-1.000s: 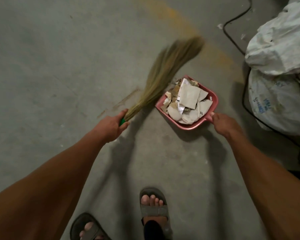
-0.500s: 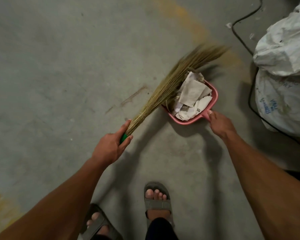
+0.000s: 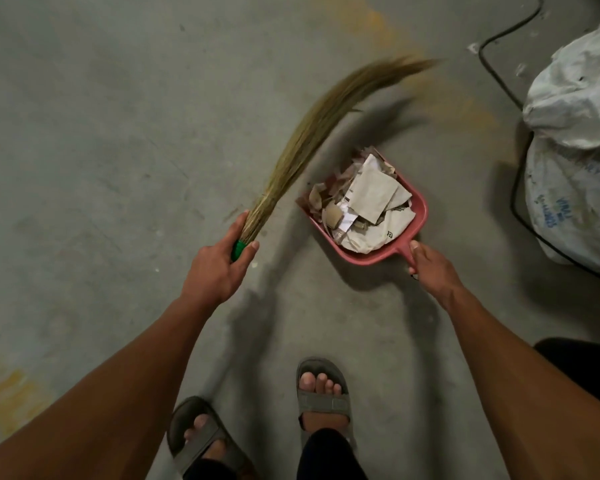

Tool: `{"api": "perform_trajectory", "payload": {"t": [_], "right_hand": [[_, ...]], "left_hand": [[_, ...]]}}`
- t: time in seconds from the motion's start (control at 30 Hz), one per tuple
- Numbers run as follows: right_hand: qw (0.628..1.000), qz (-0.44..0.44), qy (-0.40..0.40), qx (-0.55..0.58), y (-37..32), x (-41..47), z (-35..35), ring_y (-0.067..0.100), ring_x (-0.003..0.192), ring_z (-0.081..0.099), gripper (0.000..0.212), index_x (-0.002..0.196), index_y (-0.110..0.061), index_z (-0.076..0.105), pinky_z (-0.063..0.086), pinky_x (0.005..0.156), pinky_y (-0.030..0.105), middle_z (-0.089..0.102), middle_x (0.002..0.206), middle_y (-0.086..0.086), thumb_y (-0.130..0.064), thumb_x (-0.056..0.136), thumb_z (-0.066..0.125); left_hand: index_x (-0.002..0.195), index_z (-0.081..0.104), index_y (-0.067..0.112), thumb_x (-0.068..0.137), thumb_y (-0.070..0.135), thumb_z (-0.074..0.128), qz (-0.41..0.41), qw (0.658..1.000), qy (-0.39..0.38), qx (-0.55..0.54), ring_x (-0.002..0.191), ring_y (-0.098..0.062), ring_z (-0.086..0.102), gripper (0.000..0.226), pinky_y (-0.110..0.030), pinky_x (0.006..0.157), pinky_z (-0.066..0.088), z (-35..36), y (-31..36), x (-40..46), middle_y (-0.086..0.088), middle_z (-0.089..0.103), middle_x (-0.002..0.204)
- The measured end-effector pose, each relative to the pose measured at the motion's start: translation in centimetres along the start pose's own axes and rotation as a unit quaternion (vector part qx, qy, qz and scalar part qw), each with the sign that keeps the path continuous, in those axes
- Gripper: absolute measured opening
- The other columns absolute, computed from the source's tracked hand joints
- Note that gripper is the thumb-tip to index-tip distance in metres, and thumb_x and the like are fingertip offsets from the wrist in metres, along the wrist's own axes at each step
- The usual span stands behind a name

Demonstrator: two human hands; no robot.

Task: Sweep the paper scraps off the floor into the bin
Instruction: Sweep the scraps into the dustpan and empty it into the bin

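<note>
My left hand (image 3: 219, 268) grips the green handle end of a grass broom (image 3: 312, 133). Its bristles arc up and to the right, blurred, clear of the dustpan. A pink dustpan (image 3: 417, 223) sits at centre right, held by its short handle in my right hand (image 3: 430, 268). It is heaped with white and brown paper scraps (image 3: 368, 202). A couple of small scraps (image 3: 473, 47) lie on the floor at the top right, near a cable.
White woven sacks (image 3: 579, 140) are piled at the right edge, with a black cable (image 3: 515, 188) curving around them. My two sandalled feet (image 3: 321, 393) stand on the grey concrete floor at the bottom. Yellow paint marks cross the floor.
The broom has lifted off the dustpan's mouth and swung left, away from it. The dustpan stays in my right hand.
</note>
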State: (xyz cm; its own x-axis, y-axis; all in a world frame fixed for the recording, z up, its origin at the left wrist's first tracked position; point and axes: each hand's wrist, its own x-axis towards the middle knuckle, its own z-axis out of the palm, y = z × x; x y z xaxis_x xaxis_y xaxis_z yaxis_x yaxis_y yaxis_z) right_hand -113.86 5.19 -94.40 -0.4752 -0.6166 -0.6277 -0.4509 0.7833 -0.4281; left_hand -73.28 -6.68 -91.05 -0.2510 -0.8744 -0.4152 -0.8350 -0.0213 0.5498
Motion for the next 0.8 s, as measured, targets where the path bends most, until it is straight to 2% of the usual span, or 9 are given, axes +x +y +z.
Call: {"api": "perform_trajectory", "payload": {"t": [0.07, 0.13, 0.27, 0.33, 0.4, 0.5, 0.53, 0.67, 0.8], "right_hand": [[0.999, -0.006, -0.005, -0.035, 0.7, -0.6, -0.7, 0.026, 0.082, 0.066, 0.042, 0.102, -0.027, 0.064, 0.043, 0.076, 0.036, 0.069, 0.086, 0.007, -0.051, 0.111, 0.03], [0.998, -0.006, -0.012, -0.067, 1.7, -1.2, -1.7, 0.028, 0.085, 0.066, 0.042, 0.1, -0.027, 0.064, 0.044, 0.078, 0.037, 0.07, 0.086, 0.006, -0.051, 0.111, 0.03], [0.988, -0.015, -0.046, -0.145, 3.8, -1.9, -3.5, 0.032, 0.094, 0.066, 0.048, 0.111, -0.027, 0.066, 0.047, 0.087, 0.039, 0.072, 0.101, 0.011, -0.054, 0.11, 0.027], [0.983, -0.011, -0.051, -0.176, 4.7, -1.8, -4.0, 0.033, 0.1, 0.066, 0.051, 0.121, -0.028, 0.066, 0.048, 0.091, 0.04, 0.072, 0.112, 0.013, -0.056, 0.11, 0.025], [0.979, -0.005, -0.045, -0.199, 5.2, -1.3, -4.2, 0.034, 0.107, 0.066, 0.056, 0.129, -0.031, 0.065, 0.048, 0.096, 0.041, 0.071, 0.12, 0.014, -0.06, 0.108, 0.022], [0.975, -0.004, -0.034, -0.221, 4.6, -0.2, -3.8, 0.035, 0.108, 0.065, 0.069, 0.128, -0.036, 0.063, 0.05, 0.099, 0.047, 0.071, 0.12, 0.014, -0.073, 0.098, 0.014], [0.975, -0.007, -0.028, -0.221, 4.2, 0.3, -3.5, 0.035, 0.108, 0.065, 0.071, 0.128, -0.036, 0.063, 0.05, 0.099, 0.049, 0.07, 0.121, 0.013, -0.075, 0.096, 0.012], [0.972, -0.024, -0.005, -0.235, 1.5, 2.5, -2.7, 0.037, 0.12, 0.061, 0.065, 0.133, -0.032, 0.062, 0.048, 0.104, 0.052, 0.065, 0.136, 0.013, -0.066, 0.103, 0.016], [0.977, -0.019, -0.007, -0.214, 0.8, 3.1, -2.5, 0.035, 0.107, 0.064, 0.061, 0.125, -0.03, 0.063, 0.049, 0.099, 0.05, 0.069, 0.12, 0.015, -0.063, 0.104, 0.017]], "left_hand": [[0.162, 0.012, 0.062, 0.106, 0.065, 0.044, -0.026, 0.999, 0.01, -0.018, 0.072, -0.014, 0.062, 0.065, -0.034, 0.081, 0.055, -0.3, -0.4, -0.3, -0.007, 0.065, 0.102], [0.16, 0.01, 0.067, 0.103, 0.071, 0.042, -0.057, 0.998, 0.019, -0.026, 0.071, -0.022, 0.068, 0.065, -0.042, 0.084, 0.062, -0.7, -1.3, -0.8, -0.012, 0.07, 0.105], [0.157, 0.007, 0.069, 0.1, 0.079, 0.037, -0.131, 0.991, 0.04, -0.008, 0.074, -0.035, 0.073, 0.066, -0.054, 0.08, 0.066, -1.4, -4.1, -1.9, -0.017, 0.072, 0.113], [0.16, 0.008, 0.065, 0.099, 0.079, 0.036, -0.17, 0.985, 0.023, 0.009, 0.072, -0.036, 0.074, 0.068, -0.052, 0.075, 0.067, -1.5, -5.2, -2.5, -0.017, 0.072, 0.113], [0.164, 0.013, 0.056, 0.103, 0.071, 0.04, -0.196, 0.98, -0.012, 0.027, 0.06, -0.031, 0.072, 0.068, -0.045, 0.065, 0.067, -1.1, -5.7, -3.1, -0.014, 0.07, 0.11], [0.166, 0.016, 0.051, 0.105, 0.066, 0.043, -0.179, 0.98, -0.064, 0.053, 0.055, -0.026, 0.07, 0.068, -0.037, 0.056, 0.064, 0.3, -5.3, -3.4, -0.014, 0.069, 0.109], [0.166, 0.016, 0.051, 0.105, 0.067, 0.043, -0.164, 0.981, -0.079, 0.061, 0.056, -0.026, 0.07, 0.069, -0.036, 0.059, 0.064, 1.0, -5.2, -3.3, -0.014, 0.07, 0.11], [0.167, 0.016, 0.049, 0.103, 0.069, 0.042, -0.087, 0.983, -0.144, 0.068, 0.076, -0.023, 0.069, 0.072, -0.04, 0.089, 0.06, 3.8, -4.3, -3.4, -0.017, 0.071, 0.127], [0.168, 0.013, 0.048, 0.107, 0.061, 0.044, -0.035, 0.988, -0.151, -0.024, 0.097, -0.019, 0.065, 0.07, -0.034, 0.095, 0.052, 4.8, -2.0, -5.9, -0.018, 0.066, 0.138]]}}
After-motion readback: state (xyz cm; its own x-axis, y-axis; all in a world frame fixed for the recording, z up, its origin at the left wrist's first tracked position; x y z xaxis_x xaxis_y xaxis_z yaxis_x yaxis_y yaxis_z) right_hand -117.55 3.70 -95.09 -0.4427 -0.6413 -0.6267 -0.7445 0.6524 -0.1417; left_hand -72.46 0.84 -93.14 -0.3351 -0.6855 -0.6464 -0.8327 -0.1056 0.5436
